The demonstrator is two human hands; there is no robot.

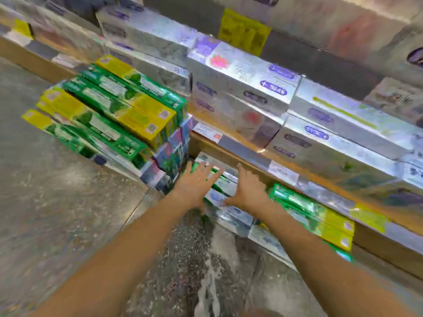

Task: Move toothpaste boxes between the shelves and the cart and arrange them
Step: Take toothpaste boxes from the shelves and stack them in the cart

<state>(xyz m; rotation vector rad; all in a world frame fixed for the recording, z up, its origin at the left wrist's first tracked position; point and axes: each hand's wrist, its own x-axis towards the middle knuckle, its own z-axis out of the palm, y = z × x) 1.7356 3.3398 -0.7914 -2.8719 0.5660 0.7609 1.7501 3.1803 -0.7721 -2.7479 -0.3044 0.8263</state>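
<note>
Two hands were out in front of you, both reaching into the low shelf [231, 154] near the floor. Your left hand [196, 184] lay flat with its fingers spread over the silver and green toothpaste boxes [225, 197] there, and your right hand [248, 191] rested beside it, fingers straight and thumb out against a silver box; neither hand was curled round anything. Those boxes lay flat, their long axes running from lower right to upper left along the shelf front. Just right of your right hand, a short stack of green and yellow boxes [313, 216] lay along the same line, yellow ends pointing right. To your left stood a larger pile of green and yellow boxes [109, 113], flat, several layers deep, long axes also slanting from upper left to lower right; motion blur kept me from telling what it rested on. The shelf above [245, 147] held stacked silver boxes [242, 88] with purple labels, lying lengthwise along its edge, with white price tags [207, 131] on the rail. Speckled floor [68, 202] lay beneath your arms.
</note>
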